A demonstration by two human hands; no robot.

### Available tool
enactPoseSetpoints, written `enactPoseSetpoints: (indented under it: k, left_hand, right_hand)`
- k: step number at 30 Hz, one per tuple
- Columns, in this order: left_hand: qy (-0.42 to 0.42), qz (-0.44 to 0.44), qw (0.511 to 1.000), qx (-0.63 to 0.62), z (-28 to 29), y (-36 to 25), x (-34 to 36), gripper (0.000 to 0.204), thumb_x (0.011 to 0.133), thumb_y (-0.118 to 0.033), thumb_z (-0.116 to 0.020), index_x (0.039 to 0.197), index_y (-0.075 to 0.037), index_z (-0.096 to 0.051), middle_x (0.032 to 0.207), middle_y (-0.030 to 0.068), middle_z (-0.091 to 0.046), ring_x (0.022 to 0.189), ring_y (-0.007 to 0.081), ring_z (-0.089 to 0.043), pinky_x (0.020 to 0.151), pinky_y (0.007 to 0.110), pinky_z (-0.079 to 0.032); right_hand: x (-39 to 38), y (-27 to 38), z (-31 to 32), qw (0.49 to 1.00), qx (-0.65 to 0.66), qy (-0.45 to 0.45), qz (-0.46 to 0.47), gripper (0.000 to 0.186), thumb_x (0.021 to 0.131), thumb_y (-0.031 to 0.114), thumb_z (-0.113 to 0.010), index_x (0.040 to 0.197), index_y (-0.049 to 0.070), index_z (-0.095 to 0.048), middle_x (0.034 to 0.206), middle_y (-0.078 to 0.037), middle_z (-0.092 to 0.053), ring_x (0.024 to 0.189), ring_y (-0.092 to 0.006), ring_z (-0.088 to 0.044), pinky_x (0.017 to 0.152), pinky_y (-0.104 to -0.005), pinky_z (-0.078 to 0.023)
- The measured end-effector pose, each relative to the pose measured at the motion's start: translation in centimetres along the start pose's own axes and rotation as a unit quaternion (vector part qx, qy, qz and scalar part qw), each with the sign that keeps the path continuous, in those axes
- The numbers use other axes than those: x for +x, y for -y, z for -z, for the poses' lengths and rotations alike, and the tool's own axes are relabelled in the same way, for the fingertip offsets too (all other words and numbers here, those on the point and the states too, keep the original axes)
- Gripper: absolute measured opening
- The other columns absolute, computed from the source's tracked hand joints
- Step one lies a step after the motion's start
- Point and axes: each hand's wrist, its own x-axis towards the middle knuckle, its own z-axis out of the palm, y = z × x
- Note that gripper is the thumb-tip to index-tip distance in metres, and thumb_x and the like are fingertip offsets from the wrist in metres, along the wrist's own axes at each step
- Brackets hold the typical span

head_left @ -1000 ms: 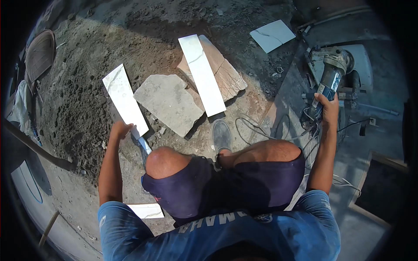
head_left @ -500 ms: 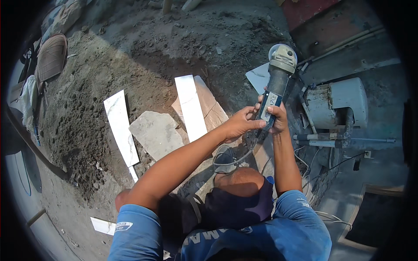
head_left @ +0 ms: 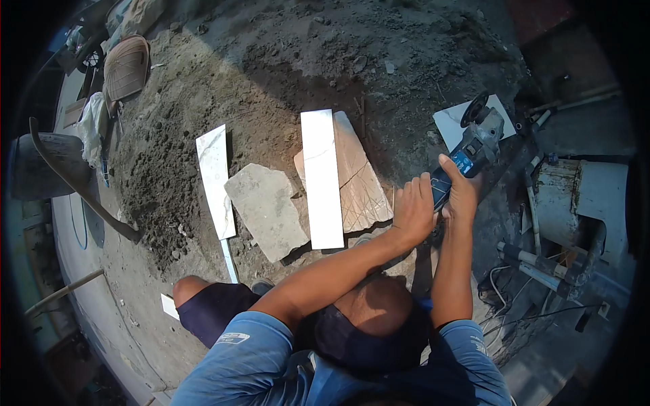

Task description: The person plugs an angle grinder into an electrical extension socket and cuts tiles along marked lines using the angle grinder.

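Observation:
An angle grinder (head_left: 462, 161) with a blue-and-black body and a round dark disc (head_left: 475, 110) points up and to the right. My right hand (head_left: 463, 193) is closed around its body, the thumb lying along the top. At the rear end of the handle, my left hand (head_left: 414, 211) has its fingers closed against the tool. Behind the grinder's head lies a white tile piece (head_left: 447, 125). Left of my hands, a white tile strip (head_left: 321, 183) rests on a cracked reddish slab (head_left: 359, 179).
A grey stone slab (head_left: 267, 211) and a tapered white tile piece (head_left: 215, 179) lie on the loose soil (head_left: 159, 149). To the right stand a stained white fixture (head_left: 602, 196) and several pipes (head_left: 535, 260). Cables (head_left: 497, 287) trail near my right arm. A woven hat-like object (head_left: 126, 68) lies far left.
The grinder has been rolled over and tilted right, so its dark disc and blue side now show. My left hand has closed in on the handle's rear. The whole view has shifted.

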Motion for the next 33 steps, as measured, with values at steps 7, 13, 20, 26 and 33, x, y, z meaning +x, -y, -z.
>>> enactPoseSetpoints:
  k: [7, 13, 20, 26, 33]
  left_hand:
    - [0.023, 0.041, 0.998, 0.033, 4.2, 6.9, -1.9, 0.075, 0.073, -0.043, -0.083, 0.121, 0.005, -0.049, 0.113, 0.0209, -0.05, 0.108, 0.0381, -0.049, 0.088, 0.049, -0.039]
    - [-0.047, 0.413, 0.904, 0.099, 4.7, 16.4, -8.3, 0.079, 0.078, -0.041, -0.081, 0.126, 0.007, -0.04, 0.12, 0.0273, -0.052, 0.113, 0.0455, -0.052, 0.092, 0.057, -0.043]
    - [-0.056, 0.464, 0.884, -0.015, 2.0, 18.4, -8.6, 0.067, 0.082, -0.034, -0.078, 0.126, 0.003, -0.043, 0.105, 0.0239, -0.065, 0.098, 0.0418, -0.064, 0.087, 0.044, -0.049]
    - [-0.012, 0.438, 0.822, -0.362, 1.5, 18.5, -7.3, 0.043, 0.088, -0.017, -0.074, 0.12, 0.008, -0.059, 0.111, 0.0185, -0.068, 0.101, 0.023, -0.065, 0.085, 0.034, -0.051]
    - [-0.014, 0.374, 0.754, -0.54, -3.2, 16.1, -2.2, 0.036, 0.092, -0.012, -0.07, 0.121, 0.007, -0.061, 0.112, 0.0128, -0.069, 0.098, 0.0185, -0.064, 0.086, 0.032, -0.051]
  right_hand:
    - [5.4, -7.8, 11.7, 0.962, 0.203, -0.003, -0.183, 0.043, 0.079, 0.012, -0.073, 0.115, -0.005, -0.058, 0.101, -0.017, -0.065, 0.091, -0.0272, -0.066, 0.078, -0.0372, -0.057]
    - [8.1, -3.4, 23.8, 0.985, 0.164, -0.024, -0.039, 0.058, 0.074, 0.014, -0.068, 0.127, -0.004, -0.053, 0.115, -0.016, -0.063, 0.102, -0.0278, -0.063, 0.091, -0.0385, -0.053]
    - [5.7, 2.1, 27.8, 0.992, 0.033, -0.084, -0.086, 0.044, 0.081, 0.025, -0.074, 0.113, -0.002, -0.061, 0.086, -0.01, -0.067, 0.079, -0.0198, -0.067, 0.068, -0.0313, -0.055]
    - [1.5, 4.3, 27.2, 0.993, -0.059, 0.024, -0.099, 0.045, 0.078, 0.018, -0.073, 0.115, -0.002, -0.058, 0.09, -0.01, -0.066, 0.077, -0.0199, -0.068, 0.066, -0.0317, -0.057]
    - [-0.7, 0.7, 27.3, 0.983, -0.148, 0.026, -0.109, 0.056, 0.069, 0.008, -0.074, 0.12, -0.002, -0.053, 0.1, -0.009, -0.064, 0.085, -0.0211, -0.067, 0.077, -0.0337, -0.055]
